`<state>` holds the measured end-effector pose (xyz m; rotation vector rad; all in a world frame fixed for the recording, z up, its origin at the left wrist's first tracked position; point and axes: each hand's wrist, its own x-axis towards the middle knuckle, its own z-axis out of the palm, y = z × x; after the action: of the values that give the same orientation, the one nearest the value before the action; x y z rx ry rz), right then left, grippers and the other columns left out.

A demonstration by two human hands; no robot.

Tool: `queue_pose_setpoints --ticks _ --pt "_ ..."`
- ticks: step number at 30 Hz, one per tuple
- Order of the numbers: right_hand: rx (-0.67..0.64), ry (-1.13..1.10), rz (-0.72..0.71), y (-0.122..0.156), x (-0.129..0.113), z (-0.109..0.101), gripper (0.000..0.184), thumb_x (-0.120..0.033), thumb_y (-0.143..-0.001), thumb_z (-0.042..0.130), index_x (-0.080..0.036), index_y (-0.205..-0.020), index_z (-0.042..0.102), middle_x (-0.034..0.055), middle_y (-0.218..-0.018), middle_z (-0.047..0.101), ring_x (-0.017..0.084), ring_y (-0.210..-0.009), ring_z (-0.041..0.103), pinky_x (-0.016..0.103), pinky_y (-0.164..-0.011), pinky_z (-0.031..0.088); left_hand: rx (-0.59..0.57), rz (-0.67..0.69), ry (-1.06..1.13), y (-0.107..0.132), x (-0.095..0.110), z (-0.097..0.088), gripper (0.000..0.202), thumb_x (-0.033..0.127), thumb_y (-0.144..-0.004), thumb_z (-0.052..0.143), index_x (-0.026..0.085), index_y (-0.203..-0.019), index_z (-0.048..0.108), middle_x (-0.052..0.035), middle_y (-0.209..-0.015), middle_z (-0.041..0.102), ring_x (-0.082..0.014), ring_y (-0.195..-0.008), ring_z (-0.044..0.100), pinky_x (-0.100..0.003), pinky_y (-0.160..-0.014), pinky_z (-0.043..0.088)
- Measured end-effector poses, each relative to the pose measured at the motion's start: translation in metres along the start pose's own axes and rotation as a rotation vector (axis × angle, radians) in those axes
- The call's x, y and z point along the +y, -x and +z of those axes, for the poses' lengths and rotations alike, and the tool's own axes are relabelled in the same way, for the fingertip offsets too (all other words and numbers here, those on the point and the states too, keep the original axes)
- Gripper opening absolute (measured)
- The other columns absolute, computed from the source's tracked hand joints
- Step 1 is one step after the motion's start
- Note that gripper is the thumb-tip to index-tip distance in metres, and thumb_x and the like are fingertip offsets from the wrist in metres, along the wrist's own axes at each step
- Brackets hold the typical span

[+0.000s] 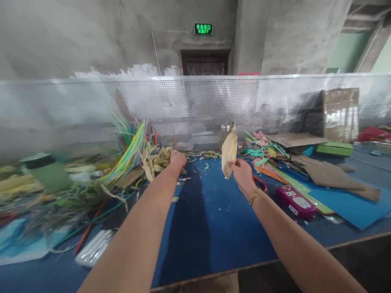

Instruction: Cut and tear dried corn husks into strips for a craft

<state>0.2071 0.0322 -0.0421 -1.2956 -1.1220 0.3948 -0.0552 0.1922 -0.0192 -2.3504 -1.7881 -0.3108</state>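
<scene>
A pale, dry corn husk [229,151] stands nearly upright in my right hand [242,173], pinched near its lower end between thumb and fingers. My left hand [177,159] reaches to the right side of a heap of dry husks [160,158]. Its fingers are mostly hidden behind the back of the hand, so I cannot make out their grip. Red handles [263,185], partly hidden, lie behind my right wrist.
The blue table [226,228] ends at a perforated metal screen [207,110]. Colourful pipe cleaners [139,136] and a green container [47,173] stand left. A purple glue gun-like box [296,201], cardboard [326,173] and blue paper [363,207] lie right. Green scraps [210,154] lie behind.
</scene>
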Motion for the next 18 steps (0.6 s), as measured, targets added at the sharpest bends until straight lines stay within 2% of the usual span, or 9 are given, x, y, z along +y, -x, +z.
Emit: queue_pose_setpoints --ticks 2,4,7,9,10,12,15,16,18 --pt "0.003 -0.016 0.005 -0.001 0.0 0.0 0.027 -0.04 -0.07 0.058 -0.015 -0.079 0.064 0.0044 -0.074 0.066 0.017 -0.064 0.056 0.026 -0.059 0.041 -0.022 -0.004 -0.08 -0.001 0.017 -0.006 0.009 0.021 -0.07 0.068 0.014 -0.072 0.072 -0.0182 -0.08 0.071 -0.0329 -0.102 0.06 -0.054 -0.105 0.018" --pt "0.009 -0.042 0.019 -0.001 0.0 0.0 0.028 -0.04 -0.069 0.058 -0.015 -0.079 0.064 0.004 -0.074 0.066 0.016 -0.064 0.055 0.026 -0.059 0.041 0.005 0.057 -0.117 0.001 0.041 -0.01 0.013 0.023 -0.076 0.062 0.017 -0.078 0.074 -0.0157 -0.087 0.072 -0.0305 -0.105 0.058 -0.05 -0.105 0.019" --pt "0.023 -0.057 0.039 -0.001 -0.002 0.0 0.027 -0.04 -0.068 0.059 -0.015 -0.078 0.064 0.0035 -0.073 0.065 0.015 -0.063 0.054 0.026 -0.059 0.04 0.135 0.358 -0.122 0.01 0.077 -0.006 0.031 0.031 -0.09 0.044 0.025 -0.103 0.072 -0.0101 -0.111 0.069 -0.0276 -0.117 0.051 -0.047 -0.103 0.024" --pt "0.021 -0.044 0.036 0.0 -0.003 -0.001 0.026 -0.039 -0.069 0.058 -0.015 -0.076 0.064 0.0031 -0.072 0.065 0.015 -0.062 0.053 0.025 -0.058 0.04 0.128 0.554 -0.086 0.019 0.09 0.0 0.036 0.037 -0.093 0.039 0.037 -0.12 0.063 -0.0009 -0.131 0.059 -0.0239 -0.131 0.038 -0.043 -0.105 0.024" --pt "0.019 -0.035 0.032 0.0 -0.003 -0.001 0.025 -0.039 -0.069 0.058 -0.015 -0.075 0.064 0.003 -0.071 0.065 0.015 -0.062 0.053 0.025 -0.058 0.04 0.092 0.606 -0.09 0.023 0.09 0.003 0.036 0.039 -0.093 0.039 0.04 -0.121 0.061 0.0025 -0.133 0.058 -0.0227 -0.134 0.034 -0.042 -0.106 0.022" --pt "0.018 -0.019 0.024 0.001 -0.003 -0.001 0.025 -0.039 -0.069 0.058 -0.015 -0.075 0.064 0.0031 -0.071 0.065 0.015 -0.061 0.053 0.025 -0.058 0.04 0.015 0.553 -0.151 0.028 0.081 0.006 0.031 0.037 -0.09 0.045 0.039 -0.111 0.067 0.0015 -0.125 0.063 -0.0251 -0.134 0.033 -0.045 -0.108 0.018" --pt "0.016 -0.008 0.017 0.001 -0.001 0.0 0.026 -0.039 -0.07 0.058 -0.015 -0.077 0.064 0.0038 -0.073 0.065 0.016 -0.062 0.054 0.026 -0.058 0.04 -0.018 0.196 -0.26 0.026 0.054 0.004 0.024 0.032 -0.085 0.053 0.025 -0.087 0.076 -0.0114 -0.102 0.071 -0.0348 -0.126 0.04 -0.055 -0.106 0.014" --pt "0.013 -0.007 0.014 0.001 0.0 0.0 0.026 -0.039 -0.071 0.058 -0.015 -0.078 0.064 0.0042 -0.073 0.066 0.016 -0.062 0.054 0.026 -0.058 0.04 -0.004 0.119 -0.251 0.024 0.045 0.003 0.026 0.031 -0.085 0.052 0.022 -0.083 0.076 -0.0143 -0.098 0.071 -0.0363 -0.122 0.043 -0.057 -0.105 0.015" --pt "0.006 -0.008 0.004 0.0 0.0 0.001 0.026 -0.039 -0.071 0.058 -0.015 -0.078 0.064 0.0047 -0.074 0.066 0.016 -0.063 0.054 0.026 -0.058 0.04 0.016 0.077 -0.204 0.019 0.035 0.004 0.027 0.03 -0.086 0.05 0.022 -0.085 0.076 -0.0152 -0.099 0.071 -0.0356 -0.119 0.046 -0.057 -0.104 0.017"
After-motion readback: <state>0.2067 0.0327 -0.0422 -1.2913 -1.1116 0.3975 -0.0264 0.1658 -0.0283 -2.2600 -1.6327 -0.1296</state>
